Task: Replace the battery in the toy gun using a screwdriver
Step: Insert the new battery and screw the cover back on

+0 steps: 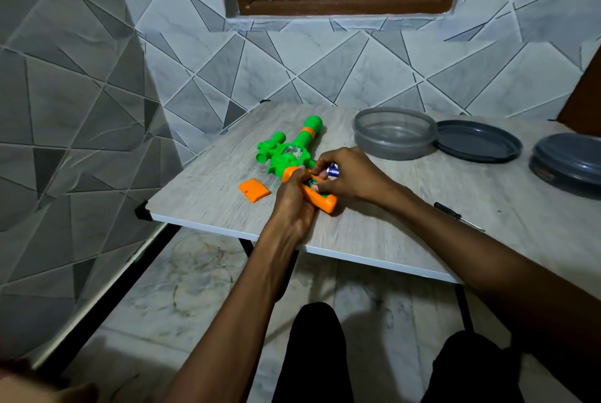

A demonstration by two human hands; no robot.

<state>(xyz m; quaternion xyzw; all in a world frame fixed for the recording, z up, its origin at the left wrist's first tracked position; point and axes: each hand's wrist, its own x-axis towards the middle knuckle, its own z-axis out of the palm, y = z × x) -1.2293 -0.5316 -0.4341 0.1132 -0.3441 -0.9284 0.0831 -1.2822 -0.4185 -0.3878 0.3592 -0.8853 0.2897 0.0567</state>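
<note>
One worktop point(374, 240) carries everything. On it lies one green and orange toy gun point(286, 155), its barrel pointing away from our fingers and its orange grip under them. Beyond the right fingers stand one clear round tub point(395, 134), one loose dark lid point(478, 140) and, farther right, one lidded dark tub point(569, 162). Our left hand point(292, 204) wraps its fingers around the gun's grip. One orange battery cover point(254, 190) lies just left of those fingers. One black screwdriver point(455, 214) lies right of our right hand point(354, 175), untouched. That hand's fingers pinch one battery point(334, 171) just above the grip.
</note>
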